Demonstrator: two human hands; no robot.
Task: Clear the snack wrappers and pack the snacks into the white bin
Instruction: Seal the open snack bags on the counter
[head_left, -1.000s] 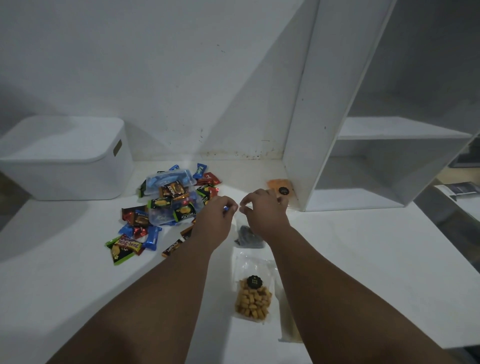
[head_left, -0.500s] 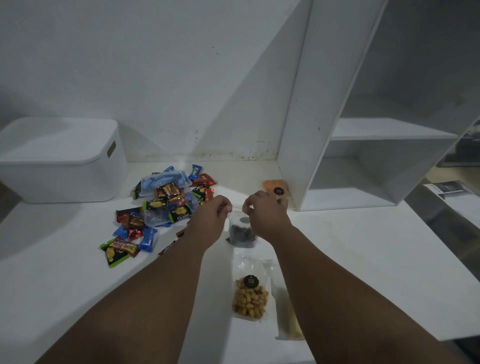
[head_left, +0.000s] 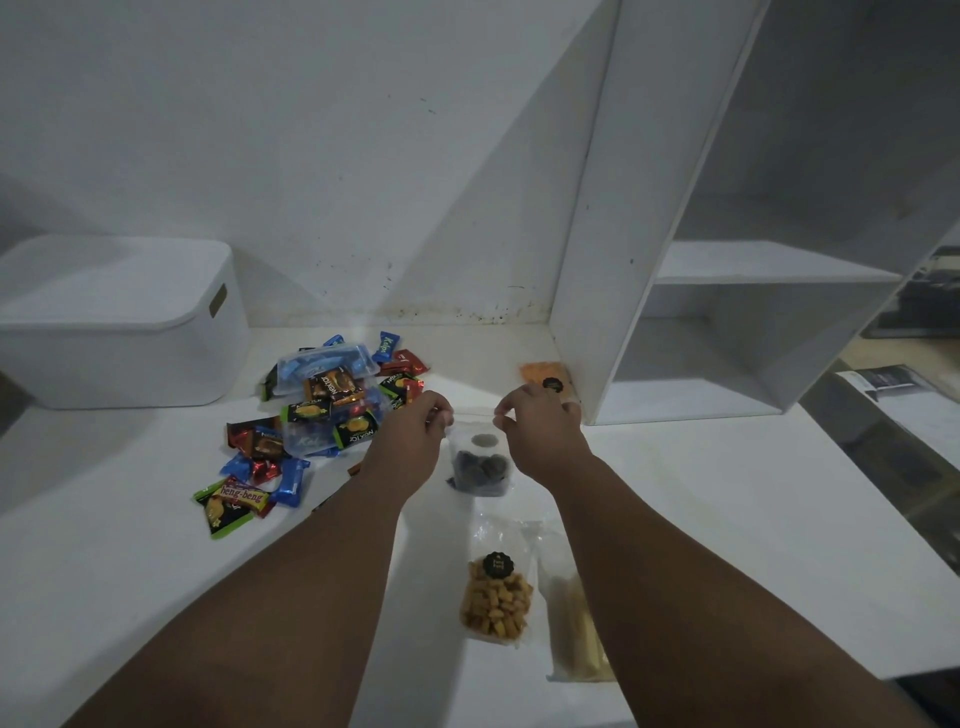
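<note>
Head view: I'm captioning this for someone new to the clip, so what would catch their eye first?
First, the left hand and right hand at mid-table, pinching the top of a clear bag of dark snacks. Next, the bright pile of wrapped snacks to their left, lying between the hands and the white bin at the far left.

On the table (head_left: 727, 519) we find the bin (head_left: 119, 332) back left, the packet pile (head_left: 311, 415) right of it, and the shelf unit (head_left: 675, 312) back right. Our left hand (head_left: 410, 441) and right hand (head_left: 540, 431) flank a pouch (head_left: 478, 462). Nearer us lies a nugget bag (head_left: 496, 603), with a stick bag (head_left: 574, 634) on its right.
</note>
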